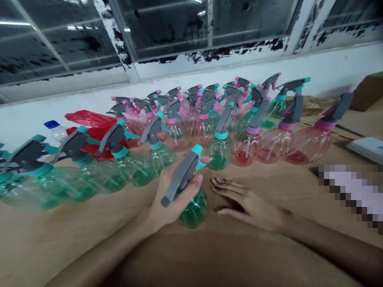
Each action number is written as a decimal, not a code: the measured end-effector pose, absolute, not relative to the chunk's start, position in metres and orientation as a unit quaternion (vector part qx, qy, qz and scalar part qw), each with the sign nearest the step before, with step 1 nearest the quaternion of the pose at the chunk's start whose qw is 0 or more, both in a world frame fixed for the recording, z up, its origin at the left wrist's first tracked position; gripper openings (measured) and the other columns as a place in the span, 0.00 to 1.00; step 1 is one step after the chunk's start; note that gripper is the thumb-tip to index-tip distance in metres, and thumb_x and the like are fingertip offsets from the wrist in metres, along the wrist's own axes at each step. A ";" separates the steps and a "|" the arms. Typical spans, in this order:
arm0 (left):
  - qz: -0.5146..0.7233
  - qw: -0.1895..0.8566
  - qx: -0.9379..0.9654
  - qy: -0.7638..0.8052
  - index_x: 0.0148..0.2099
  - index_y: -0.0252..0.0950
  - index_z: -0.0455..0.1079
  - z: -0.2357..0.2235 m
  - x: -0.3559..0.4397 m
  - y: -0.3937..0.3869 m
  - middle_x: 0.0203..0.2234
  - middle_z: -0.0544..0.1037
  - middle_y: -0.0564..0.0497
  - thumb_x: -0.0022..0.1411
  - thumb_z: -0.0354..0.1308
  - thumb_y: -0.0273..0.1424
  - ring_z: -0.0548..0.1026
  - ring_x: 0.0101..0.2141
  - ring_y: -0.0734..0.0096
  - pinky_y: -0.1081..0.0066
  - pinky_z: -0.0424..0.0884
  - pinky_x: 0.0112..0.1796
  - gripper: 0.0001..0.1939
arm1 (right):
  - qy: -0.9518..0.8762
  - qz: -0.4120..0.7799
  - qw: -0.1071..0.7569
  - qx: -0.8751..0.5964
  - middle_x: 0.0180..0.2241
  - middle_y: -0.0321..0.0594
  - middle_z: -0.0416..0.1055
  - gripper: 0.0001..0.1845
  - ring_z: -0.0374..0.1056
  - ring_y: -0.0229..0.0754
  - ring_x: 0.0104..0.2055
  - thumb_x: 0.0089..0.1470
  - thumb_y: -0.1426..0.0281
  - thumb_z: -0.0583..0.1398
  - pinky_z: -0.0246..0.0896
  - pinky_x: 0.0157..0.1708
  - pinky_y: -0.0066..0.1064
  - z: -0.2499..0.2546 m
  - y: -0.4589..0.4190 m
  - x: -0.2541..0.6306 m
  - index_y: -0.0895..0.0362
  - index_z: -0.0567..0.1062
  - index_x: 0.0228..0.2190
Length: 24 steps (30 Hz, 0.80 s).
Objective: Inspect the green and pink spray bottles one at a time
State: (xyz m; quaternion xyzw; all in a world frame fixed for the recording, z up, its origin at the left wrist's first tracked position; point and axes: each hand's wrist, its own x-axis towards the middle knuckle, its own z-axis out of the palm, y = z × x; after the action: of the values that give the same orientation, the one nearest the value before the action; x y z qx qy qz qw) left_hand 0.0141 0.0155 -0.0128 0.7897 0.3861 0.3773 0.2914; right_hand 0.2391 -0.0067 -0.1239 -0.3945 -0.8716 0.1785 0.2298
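Observation:
My left hand (170, 191) is wrapped round the neck of a green spray bottle (194, 209), thumb and fingers just under its grey trigger head with a teal nozzle. The bottle stands on the wooden table (257, 255), its nozzle pointing away from me. To the right of it, my right hand (239, 197) rests on the tabletop with its fingers stretched out, holding nothing. Just beyond both hands stands another green spray bottle (220, 153) with a teal collar, and beside that a pink spray bottle (247, 149) with a little liquid in the bottom.
Several green spray bottles (134, 171) line the left, with many pink and green ones behind. A red plastic bag (91, 119) and a blue-capped bottle (56, 131) lie at the back left. At the right are a white box (366, 147) and a cardboard box (369, 93).

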 end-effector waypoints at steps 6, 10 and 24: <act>0.378 0.282 0.788 0.395 0.45 0.46 0.70 -0.012 0.015 0.016 0.20 0.68 0.57 0.61 0.52 0.34 0.67 0.20 0.70 0.67 0.67 0.26 0.11 | -0.872 0.182 0.232 -0.392 0.62 0.42 0.56 0.33 0.50 0.48 0.64 0.58 0.56 0.56 0.50 0.61 0.48 -0.122 -0.007 0.239 0.52 0.56 0.61; 0.366 0.292 0.795 0.386 0.43 0.44 0.70 -0.011 0.013 0.016 0.20 0.69 0.56 0.61 0.51 0.32 0.68 0.21 0.69 0.67 0.68 0.26 0.09 | -0.870 0.183 0.228 -0.397 0.62 0.42 0.57 0.32 0.51 0.47 0.64 0.58 0.56 0.55 0.51 0.60 0.48 -0.120 -0.007 0.238 0.52 0.57 0.60; 0.390 0.309 0.786 0.368 0.51 0.43 0.67 -0.012 0.014 0.013 0.21 0.69 0.56 0.64 0.50 0.36 0.67 0.21 0.71 0.68 0.71 0.27 0.15 | -0.870 0.181 0.235 -0.394 0.62 0.42 0.57 0.32 0.50 0.47 0.64 0.58 0.56 0.56 0.50 0.61 0.48 -0.124 -0.007 0.239 0.52 0.56 0.61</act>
State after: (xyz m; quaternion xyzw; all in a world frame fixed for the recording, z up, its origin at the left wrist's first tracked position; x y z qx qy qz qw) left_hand 0.0142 0.0135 -0.0121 0.7857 0.3680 0.3899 0.3086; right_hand 0.2390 -0.0065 -0.1240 -0.3940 -0.8700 0.1807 0.2349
